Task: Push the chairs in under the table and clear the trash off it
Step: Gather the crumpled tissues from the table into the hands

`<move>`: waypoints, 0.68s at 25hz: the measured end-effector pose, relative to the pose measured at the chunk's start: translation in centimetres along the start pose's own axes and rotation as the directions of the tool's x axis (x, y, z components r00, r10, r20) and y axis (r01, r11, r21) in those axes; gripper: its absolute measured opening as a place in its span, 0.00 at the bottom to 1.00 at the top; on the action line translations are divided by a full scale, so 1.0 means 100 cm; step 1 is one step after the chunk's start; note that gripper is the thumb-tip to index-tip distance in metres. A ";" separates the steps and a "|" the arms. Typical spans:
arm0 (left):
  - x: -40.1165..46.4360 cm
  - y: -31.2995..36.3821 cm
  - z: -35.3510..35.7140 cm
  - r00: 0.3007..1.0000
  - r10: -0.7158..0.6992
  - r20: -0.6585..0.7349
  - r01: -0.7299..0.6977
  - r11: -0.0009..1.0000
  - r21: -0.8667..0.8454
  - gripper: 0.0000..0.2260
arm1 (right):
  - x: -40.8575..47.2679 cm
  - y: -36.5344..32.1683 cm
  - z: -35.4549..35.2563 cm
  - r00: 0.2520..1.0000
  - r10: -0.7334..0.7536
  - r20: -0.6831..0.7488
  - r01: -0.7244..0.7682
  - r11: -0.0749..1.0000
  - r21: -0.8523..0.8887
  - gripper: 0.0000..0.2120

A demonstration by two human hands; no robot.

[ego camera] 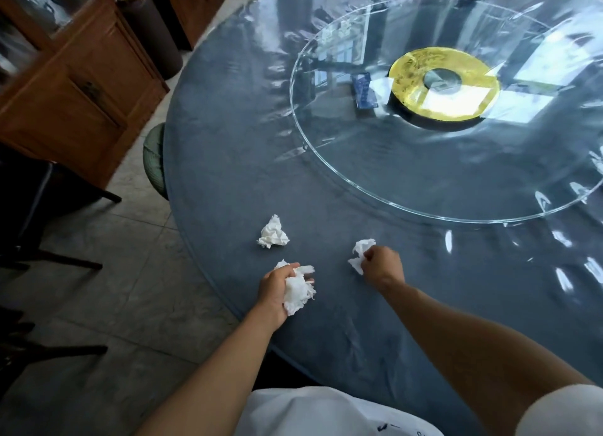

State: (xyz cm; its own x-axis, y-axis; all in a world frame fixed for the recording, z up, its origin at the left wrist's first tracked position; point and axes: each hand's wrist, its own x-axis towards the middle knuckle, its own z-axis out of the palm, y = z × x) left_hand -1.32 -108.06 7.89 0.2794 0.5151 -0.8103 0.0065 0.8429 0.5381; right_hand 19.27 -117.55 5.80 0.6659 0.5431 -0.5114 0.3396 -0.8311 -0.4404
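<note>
Round grey tabletop (228, 142) gleaming under plastic, tiled floor (130, 305), three tissues sitting near its edge, left hand (277, 293) grip closing on one (298, 292), right hand (381, 266) pinching another (359, 254), third (273, 232) lying free.

No text, label, brand or number can be read anywhere. The small dark blue packet (364, 90) lying on the glass turntable (326, 161) has a printed face, but it is too blurred to make out. Dark blue marks show on the person's white shirt (326, 412) at the bottom edge, cut off and illegible.
</note>
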 end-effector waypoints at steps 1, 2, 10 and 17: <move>0.005 0.004 -0.001 1.000 -0.009 0.018 0.009 1.000 0.002 0.12 | -0.005 -0.011 0.003 1.000 0.006 -0.007 -0.005 0.999 0.042 0.11; 0.009 0.011 -0.003 0.999 -0.023 0.041 0.023 1.000 0.001 0.15 | -0.008 -0.021 0.010 1.000 -0.009 -0.021 0.011 0.996 0.092 0.06; 0.035 0.090 -0.052 0.951 -0.203 0.233 0.159 0.968 0.196 0.15 | -0.045 -0.151 0.083 0.979 -0.163 0.125 0.119 0.946 0.301 0.05; 0.065 0.138 -0.104 0.979 -0.119 0.162 0.102 0.989 0.108 0.17 | -0.033 -0.217 0.106 0.988 -0.147 0.048 0.130 0.957 0.257 0.09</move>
State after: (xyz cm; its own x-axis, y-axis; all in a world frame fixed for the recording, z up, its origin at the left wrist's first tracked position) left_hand -9.41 -91.49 7.60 0.4288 0.3788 -0.8201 0.1386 0.8695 0.4741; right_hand 2.68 -100.02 9.20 0.5760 0.6646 -0.4760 0.2408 -0.6943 -0.6781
